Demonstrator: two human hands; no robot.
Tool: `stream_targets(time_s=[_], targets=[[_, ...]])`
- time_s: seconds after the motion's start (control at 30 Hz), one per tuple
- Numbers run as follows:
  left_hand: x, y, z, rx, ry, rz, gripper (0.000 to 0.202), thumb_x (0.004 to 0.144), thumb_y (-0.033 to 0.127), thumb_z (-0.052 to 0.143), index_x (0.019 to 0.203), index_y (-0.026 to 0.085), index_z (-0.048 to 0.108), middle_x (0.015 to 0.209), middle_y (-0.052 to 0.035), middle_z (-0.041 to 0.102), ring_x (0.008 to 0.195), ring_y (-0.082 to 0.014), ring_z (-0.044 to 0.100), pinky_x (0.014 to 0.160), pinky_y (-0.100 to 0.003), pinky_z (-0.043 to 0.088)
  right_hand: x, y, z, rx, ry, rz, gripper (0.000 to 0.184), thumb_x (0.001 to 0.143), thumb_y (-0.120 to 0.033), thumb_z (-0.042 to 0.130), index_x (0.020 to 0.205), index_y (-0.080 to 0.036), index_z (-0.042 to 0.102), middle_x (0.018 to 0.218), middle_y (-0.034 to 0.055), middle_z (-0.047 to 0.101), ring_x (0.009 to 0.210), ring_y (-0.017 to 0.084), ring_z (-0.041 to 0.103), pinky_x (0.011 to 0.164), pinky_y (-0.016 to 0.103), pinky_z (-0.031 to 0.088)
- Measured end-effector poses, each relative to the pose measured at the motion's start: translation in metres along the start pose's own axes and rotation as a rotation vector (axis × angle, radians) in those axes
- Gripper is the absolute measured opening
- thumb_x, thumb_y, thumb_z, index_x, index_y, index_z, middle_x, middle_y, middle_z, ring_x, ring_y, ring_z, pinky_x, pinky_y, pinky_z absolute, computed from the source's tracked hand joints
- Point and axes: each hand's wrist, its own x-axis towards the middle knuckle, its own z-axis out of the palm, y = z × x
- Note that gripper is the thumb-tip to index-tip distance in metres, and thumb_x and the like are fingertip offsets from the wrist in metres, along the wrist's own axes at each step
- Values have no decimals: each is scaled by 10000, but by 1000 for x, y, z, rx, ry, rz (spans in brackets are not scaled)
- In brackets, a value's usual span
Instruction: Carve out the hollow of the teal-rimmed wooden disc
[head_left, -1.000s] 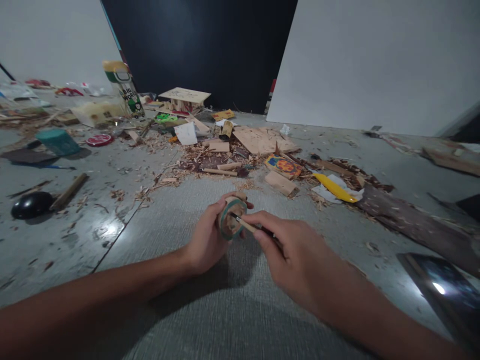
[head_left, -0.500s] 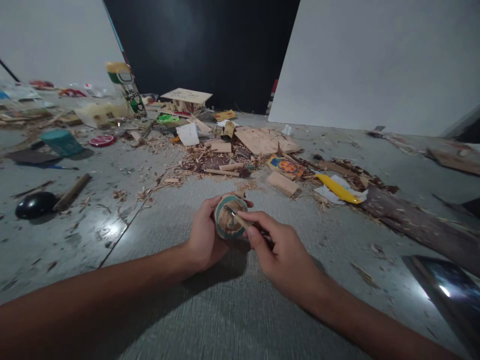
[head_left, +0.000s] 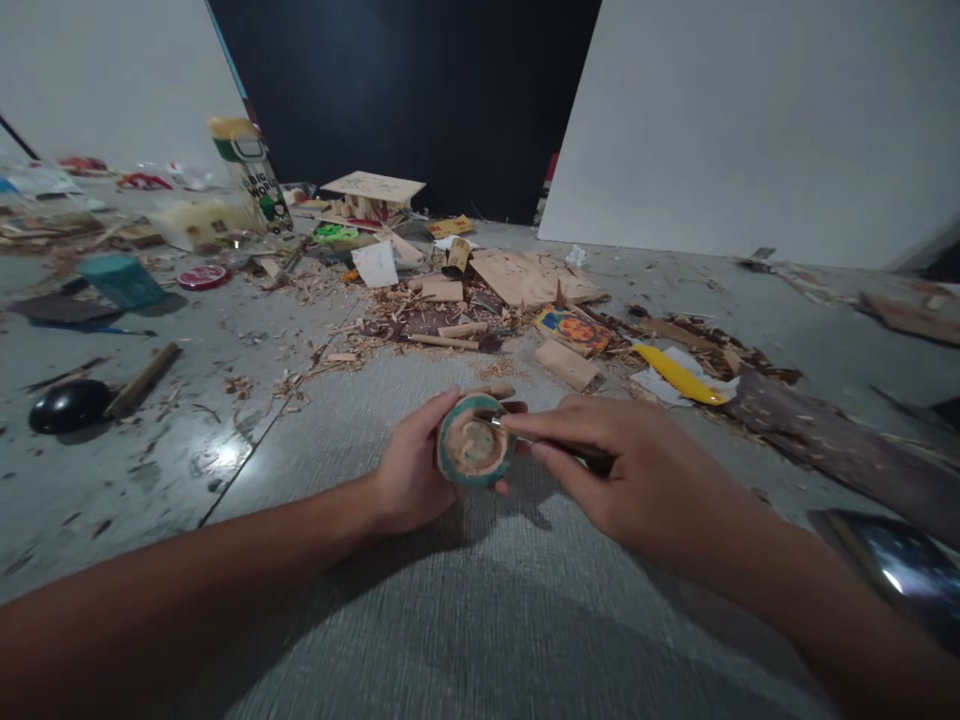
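Note:
My left hand (head_left: 411, 465) is wrapped round a round wooden piece (head_left: 474, 446) with a teal rim and a hollowed, rough, bare-wood middle. Its hollow face is turned up toward me, and a small wooden nub shows at the far edge. My right hand (head_left: 637, 480) grips a carving tool (head_left: 559, 446) with a dark handle and a short metal tip. That tip lies at the upper right inside of the hollow. The exact shape of the blade is too small to tell.
Wood shavings and offcuts (head_left: 442, 330) lie ahead on the grey floor. A yellow cutter (head_left: 679, 375) rests on white paper to the right, near a phone-like dark screen (head_left: 907, 565). Leftward are a black-headed mallet (head_left: 71, 406), a teal block (head_left: 122, 281) and a red lid (head_left: 204, 277).
My right hand has moved right and turned, taking the tool tip from the middle of the hollow to its upper right. The wooden piece has shifted slightly right and tilted toward me.

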Motion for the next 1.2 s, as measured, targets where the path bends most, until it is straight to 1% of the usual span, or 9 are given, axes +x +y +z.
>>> stream_targets(time_s=[0.13, 0.3, 0.53, 0.67, 0.83, 0.9, 1.0, 1.1, 1.2], targets=[[-1, 1, -2, -16, -92, -7, 438, 882, 370, 418, 1144, 109, 654, 1076, -162, 702, 983, -295, 658, 720, -383, 548, 0, 3, -6, 24, -23, -2, 349, 911, -170, 580, 1168, -353, 729, 1056, -49, 780, 856, 171, 710, 719, 288, 513], [-1, 2, -1, -49, -80, 14, 395, 877, 317, 399, 1080, 118, 674, 1085, -159, 700, 966, -297, 665, 683, -382, 551, 0, 10, -14, -15, -90, 27, 358, 927, -181, 547, 1172, -367, 729, 1076, -59, 778, 843, 177, 736, 686, 282, 538], [-1, 2, 0, -15, -86, 55, 352, 922, 329, 411, 1005, 142, 698, 1008, -136, 706, 916, -280, 676, 657, -371, 560, -1, 12, -18, -84, -46, 0, 343, 937, -218, 541, 1154, -400, 735, 1061, -60, 780, 871, 191, 735, 704, 293, 550], [0, 0, -2, 17, -48, 58, 361, 948, 380, 422, 1000, 139, 686, 976, -122, 697, 849, -258, 673, 608, -352, 548, -1, 11, -16, -138, -22, 6, 337, 926, -213, 542, 1118, -388, 756, 1013, -35, 789, 820, 203, 731, 702, 315, 547], [0, -5, -2, 101, 17, 94, 373, 932, 418, 471, 1119, 154, 658, 1011, -100, 683, 795, -214, 644, 560, -294, 499, -3, 7, -11, -187, -25, 27, 328, 897, -173, 546, 1048, -338, 786, 920, 3, 795, 747, 209, 719, 664, 320, 517], [-1, -7, 1, 164, 47, 137, 361, 912, 413, 499, 1073, 138, 670, 956, -101, 681, 786, -210, 626, 569, -290, 486, -3, 4, -8, -209, -40, 27, 330, 892, -152, 540, 1052, -309, 783, 896, 24, 793, 734, 216, 715, 634, 314, 495], [-3, -9, 5, 242, 94, 191, 325, 893, 414, 526, 915, 128, 678, 790, -77, 641, 721, -185, 581, 567, -281, 458, -2, 1, -2, -216, -54, 25, 329, 901, -140, 521, 1061, -274, 775, 879, 52, 789, 722, 224, 707, 609, 311, 469], [-5, -8, 8, 262, 147, 194, 329, 878, 433, 540, 783, 134, 636, 682, -48, 582, 633, -153, 522, 534, -265, 423, 0, 2, 0, -164, -55, 5, 319, 905, -137, 512, 1008, -262, 787, 888, 54, 792, 715, 209, 704, 603, 296, 460], [-5, -7, 9, 228, 182, 148, 327, 856, 452, 542, 817, 140, 634, 668, -38, 574, 605, -154, 523, 495, -252, 388, 2, 6, -2, -113, -56, -15, 326, 894, -135, 531, 1021, -280, 793, 899, 36, 798, 713, 196, 705, 606, 287, 465]])
